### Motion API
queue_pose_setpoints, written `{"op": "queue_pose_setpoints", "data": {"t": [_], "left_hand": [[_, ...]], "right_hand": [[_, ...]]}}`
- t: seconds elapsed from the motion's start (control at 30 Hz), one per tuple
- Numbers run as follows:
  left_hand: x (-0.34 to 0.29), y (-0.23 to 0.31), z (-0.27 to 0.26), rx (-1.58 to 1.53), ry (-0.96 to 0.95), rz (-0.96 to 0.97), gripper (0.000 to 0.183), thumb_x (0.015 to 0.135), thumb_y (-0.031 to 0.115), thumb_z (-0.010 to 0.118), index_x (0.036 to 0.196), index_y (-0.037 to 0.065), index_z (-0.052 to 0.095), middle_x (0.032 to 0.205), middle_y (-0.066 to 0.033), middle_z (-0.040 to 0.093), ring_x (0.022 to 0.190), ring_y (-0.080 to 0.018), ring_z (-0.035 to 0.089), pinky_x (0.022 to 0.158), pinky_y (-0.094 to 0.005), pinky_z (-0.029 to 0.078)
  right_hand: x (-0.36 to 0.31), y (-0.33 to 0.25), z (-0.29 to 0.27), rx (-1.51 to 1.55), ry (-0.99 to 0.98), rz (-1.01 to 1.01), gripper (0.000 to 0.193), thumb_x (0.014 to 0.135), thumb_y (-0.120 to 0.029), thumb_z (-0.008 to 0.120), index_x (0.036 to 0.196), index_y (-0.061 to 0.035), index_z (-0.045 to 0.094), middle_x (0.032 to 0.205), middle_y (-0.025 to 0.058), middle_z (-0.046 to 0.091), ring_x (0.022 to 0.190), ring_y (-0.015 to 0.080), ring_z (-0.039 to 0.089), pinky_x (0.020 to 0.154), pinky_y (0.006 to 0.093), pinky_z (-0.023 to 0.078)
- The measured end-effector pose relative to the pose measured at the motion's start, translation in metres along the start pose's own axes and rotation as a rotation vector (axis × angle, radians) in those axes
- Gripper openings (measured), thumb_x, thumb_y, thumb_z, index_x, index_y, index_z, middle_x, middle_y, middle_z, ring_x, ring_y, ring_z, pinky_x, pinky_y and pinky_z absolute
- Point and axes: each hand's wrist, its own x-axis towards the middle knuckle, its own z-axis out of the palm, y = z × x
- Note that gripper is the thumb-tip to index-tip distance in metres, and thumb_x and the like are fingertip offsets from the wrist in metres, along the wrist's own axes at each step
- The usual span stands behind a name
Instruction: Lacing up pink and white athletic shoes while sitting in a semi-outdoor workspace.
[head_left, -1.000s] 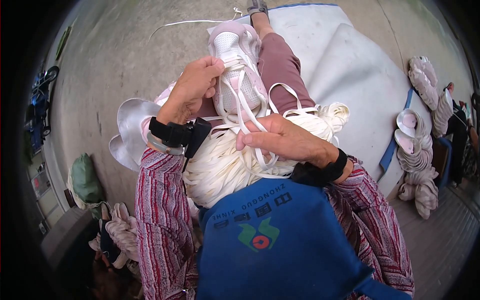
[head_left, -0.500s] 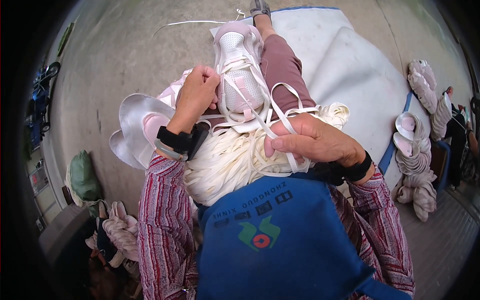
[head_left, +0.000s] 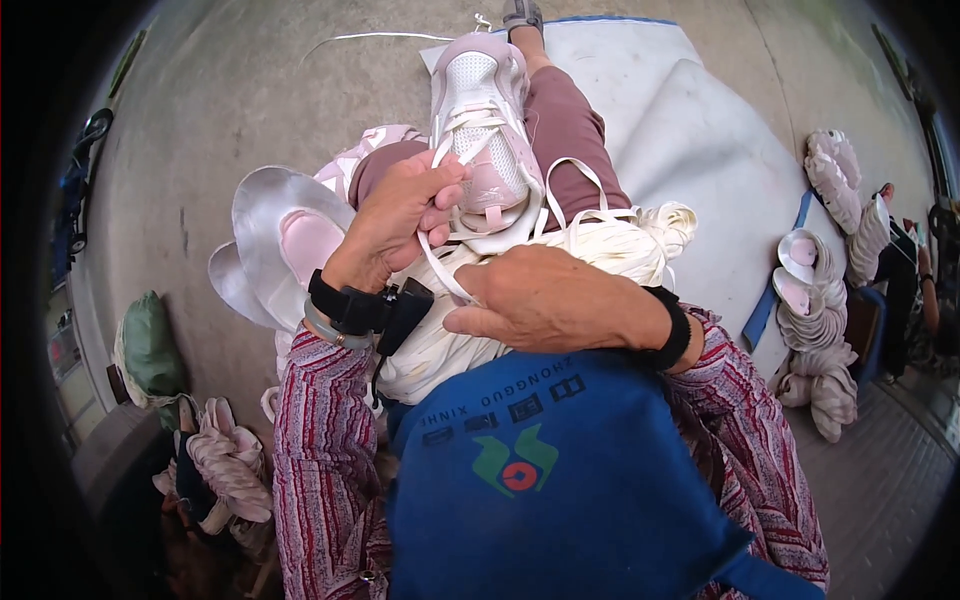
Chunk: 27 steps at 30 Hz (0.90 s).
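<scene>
A white and pale pink shoe upper (head_left: 478,85) lies on my lap, toe pointing away, with white lace threaded partway down its front. My left hand (head_left: 405,208) is at the upper's left edge, fingers pinched on a white shoelace (head_left: 442,268). That lace runs down to my right hand (head_left: 560,298), which is closed on it just above the apron; its fingertips are partly hidden. Under and beside my hands lies a thick bundle of cream laces (head_left: 620,250). A loose loop of lace (head_left: 578,178) rises right of the upper.
Silvery shoe-shaped pieces with a pink patch (head_left: 285,215) stand by my left wrist. A blue apron (head_left: 560,480) covers my lap. A white sheet (head_left: 730,150) spreads at right, with stacked uppers (head_left: 815,310) beyond. A green sack (head_left: 155,345) and more uppers (head_left: 230,460) are at left.
My right hand has moved left, close to my left hand. My left hand has shifted right and now pinches the lace. The view has tilted slightly.
</scene>
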Motion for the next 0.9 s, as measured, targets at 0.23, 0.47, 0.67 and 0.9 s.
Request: {"op": "queue_pose_setpoints", "data": {"t": [0.23,0.47,0.67,0.9], "left_hand": [[-0.002,-0.011,0.001,0.655,0.287,0.495,0.029,0.090,0.014,0.046,0.114,-0.001,0.050,0.076,-0.0093,0.059,0.065,-0.0155,0.056,0.061,-0.0293,0.047],[-0.014,-0.009,0.000,0.787,0.330,0.437,0.025,0.090,0.011,0.045,0.111,0.001,0.054,0.078,-0.0156,0.061,0.070,-0.0223,0.061,0.067,-0.0346,0.047],[-0.023,-0.012,0.002,0.938,0.294,0.488,0.019,0.094,0.016,0.049,0.104,0.001,0.055,0.077,-0.0002,0.055,0.066,-0.0078,0.051,0.059,-0.0235,0.043],[-0.052,-0.006,0.035,0.603,-0.045,0.384,0.027,0.098,0.025,0.049,0.086,0.002,0.056,0.071,0.0050,0.044,0.066,-0.0044,0.038,0.058,-0.0208,0.034]], "right_hand": [[0.010,0.052,-0.035,-0.266,0.574,0.234,0.023,0.088,-0.012,0.050,0.104,-0.0011,0.061,0.067,0.0190,0.063,0.062,0.0341,0.063,0.056,0.0443,0.048],[0.027,0.072,-0.032,-0.472,0.413,0.239,0.028,0.090,-0.014,0.052,0.118,-0.0090,0.058,0.069,0.0181,0.063,0.063,0.0343,0.063,0.057,0.0422,0.049],[0.017,0.061,-0.031,-0.423,0.481,0.238,0.024,0.092,-0.013,0.049,0.111,-0.0070,0.061,0.070,0.0190,0.062,0.062,0.0312,0.062,0.058,0.0389,0.049],[0.010,0.041,-0.019,0.611,0.145,0.345,0.026,0.095,-0.014,0.043,0.104,0.0031,0.062,0.084,0.0044,0.064,0.069,0.0114,0.058,0.062,0.0257,0.051]]}}
